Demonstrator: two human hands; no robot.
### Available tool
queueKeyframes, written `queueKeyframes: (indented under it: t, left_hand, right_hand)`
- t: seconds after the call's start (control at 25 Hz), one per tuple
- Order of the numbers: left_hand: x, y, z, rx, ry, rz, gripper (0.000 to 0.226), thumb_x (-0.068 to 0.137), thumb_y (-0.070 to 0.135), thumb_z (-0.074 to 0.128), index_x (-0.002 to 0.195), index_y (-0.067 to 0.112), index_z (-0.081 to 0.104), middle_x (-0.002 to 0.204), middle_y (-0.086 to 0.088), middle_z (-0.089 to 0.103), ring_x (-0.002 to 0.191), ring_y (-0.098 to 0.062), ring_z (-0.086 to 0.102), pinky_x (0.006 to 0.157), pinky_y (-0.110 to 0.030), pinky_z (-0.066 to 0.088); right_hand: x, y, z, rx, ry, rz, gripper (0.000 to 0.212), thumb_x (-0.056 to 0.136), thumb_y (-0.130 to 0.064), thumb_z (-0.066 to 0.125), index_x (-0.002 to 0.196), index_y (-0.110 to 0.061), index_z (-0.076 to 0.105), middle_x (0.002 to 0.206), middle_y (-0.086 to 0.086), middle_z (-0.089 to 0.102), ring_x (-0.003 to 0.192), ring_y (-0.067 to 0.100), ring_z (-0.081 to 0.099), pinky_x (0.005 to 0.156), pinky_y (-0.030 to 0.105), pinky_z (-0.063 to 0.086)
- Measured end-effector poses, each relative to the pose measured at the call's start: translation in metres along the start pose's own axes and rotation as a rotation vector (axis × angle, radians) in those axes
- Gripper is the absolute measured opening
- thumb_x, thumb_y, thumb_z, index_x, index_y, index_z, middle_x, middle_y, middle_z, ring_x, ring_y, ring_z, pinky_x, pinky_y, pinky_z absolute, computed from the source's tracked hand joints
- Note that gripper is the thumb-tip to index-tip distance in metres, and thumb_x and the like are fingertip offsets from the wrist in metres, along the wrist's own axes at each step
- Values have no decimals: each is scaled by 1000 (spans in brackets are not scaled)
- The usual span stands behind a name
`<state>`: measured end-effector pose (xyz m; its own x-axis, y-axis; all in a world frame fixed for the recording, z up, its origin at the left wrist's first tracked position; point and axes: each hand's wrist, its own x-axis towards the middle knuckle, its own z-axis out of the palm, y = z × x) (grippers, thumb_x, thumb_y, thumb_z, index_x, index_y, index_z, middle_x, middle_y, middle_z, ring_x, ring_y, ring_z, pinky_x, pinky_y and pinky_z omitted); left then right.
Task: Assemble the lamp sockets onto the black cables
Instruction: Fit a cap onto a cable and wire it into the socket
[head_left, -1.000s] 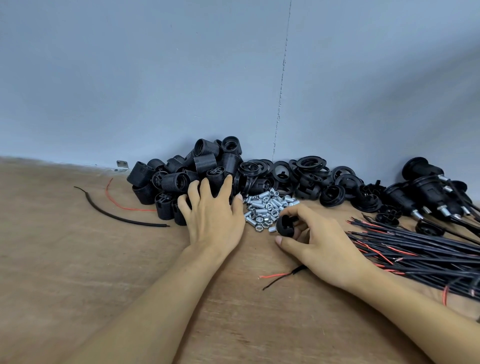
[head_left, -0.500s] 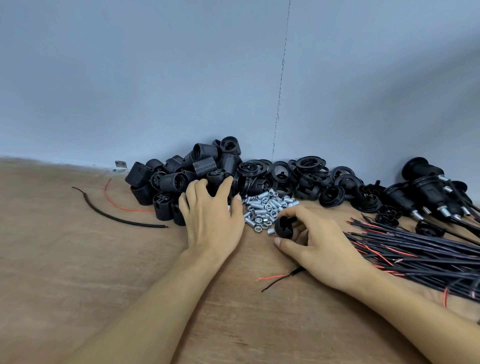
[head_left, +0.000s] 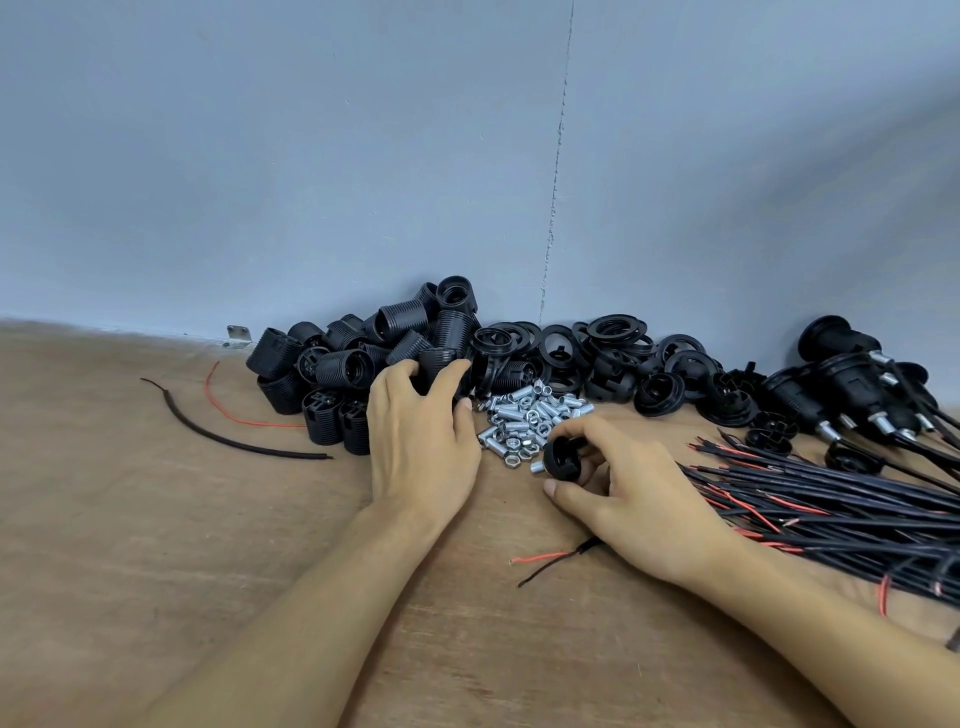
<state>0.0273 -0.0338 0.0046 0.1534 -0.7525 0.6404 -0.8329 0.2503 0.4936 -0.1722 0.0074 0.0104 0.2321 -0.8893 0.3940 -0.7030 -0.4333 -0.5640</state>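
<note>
My left hand reaches into a heap of black threaded socket bodies and curls its fingers round one socket body at the heap's right end. My right hand pinches a small black socket cap with a silver threaded tube sticking out of its left side. A black cable with red and black wire ends runs out from under that hand. A thick bundle of black cables lies to the right.
A pile of silver nuts and threaded tubes sits between my hands. Black rings and caps line the blue wall. Finished sockets on cables lie at far right. A loose black cable and red wire lie left on the wooden table.
My left hand's fingers have curled round a socket body at the heap's edge. My right hand has turned the cap slightly, so the silver tube shows.
</note>
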Motion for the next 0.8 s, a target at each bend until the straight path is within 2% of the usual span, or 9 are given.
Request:
queueKeyframes:
  t: [0.28, 0.4, 0.8]
  left_hand:
    - [-2, 2, -2, 1, 40, 45, 39, 93, 12, 65, 131, 18, 67, 128, -22, 52, 124, -37, 46, 108, -46, 38]
    - [-2, 3, 0, -14, 32, 78, 37, 93, 12, 65, 129, 17, 68, 128, -21, 52, 124, -37, 47, 110, -52, 39]
    - [-6, 4, 1, -59, 36, 80, 32, 93, 14, 65, 125, 18, 69, 131, -18, 51, 128, -31, 45, 106, -43, 41]
  right_hand:
    - [3, -1, -3, 92, 7, 47, 32, 83, -21, 80, 105, -35, 62, 86, -22, 66, 72, 0, 59, 68, 8, 42]
    - [5, 0, -5, 108, 26, 91, 31, 80, -24, 82, 102, -34, 63, 79, -9, 67, 68, 1, 58, 68, 12, 44]
    - [5, 1, -4, 104, 23, 89, 30, 81, -24, 81, 102, -34, 62, 75, -10, 66, 66, 1, 58, 66, 12, 43]
